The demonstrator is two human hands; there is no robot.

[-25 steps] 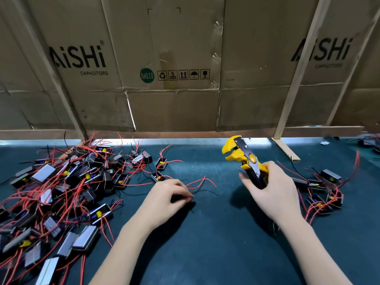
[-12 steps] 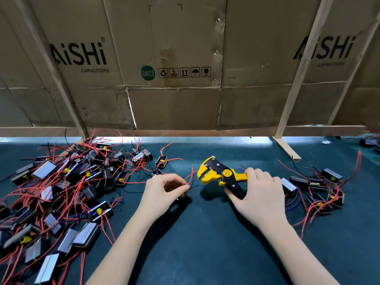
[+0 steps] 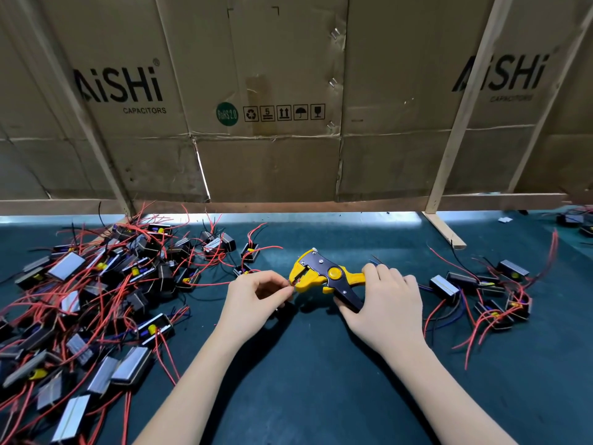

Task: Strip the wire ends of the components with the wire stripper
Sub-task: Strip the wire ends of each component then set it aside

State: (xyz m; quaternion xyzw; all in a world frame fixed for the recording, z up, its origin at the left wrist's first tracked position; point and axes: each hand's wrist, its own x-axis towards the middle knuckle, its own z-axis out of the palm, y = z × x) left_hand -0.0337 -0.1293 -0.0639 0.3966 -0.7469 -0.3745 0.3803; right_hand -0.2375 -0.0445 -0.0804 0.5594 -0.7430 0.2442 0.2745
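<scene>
My right hand grips the handles of a yellow and black wire stripper, whose jaws point left at table height. My left hand pinches a red wire end of a component and holds it right at the stripper's jaws. The component itself is mostly hidden under my left hand. A big pile of black box components with red wires lies to the left on the dark green table. A smaller group of components lies to the right.
A wall of brown cardboard boxes with wooden struts closes off the far edge of the table. More components sit at the far right edge. A wooden foot rests on the table behind the right group.
My right hand brought the stripper down from upright and leftward to the left hand. My left hand lifted a wire end up to the jaws.
</scene>
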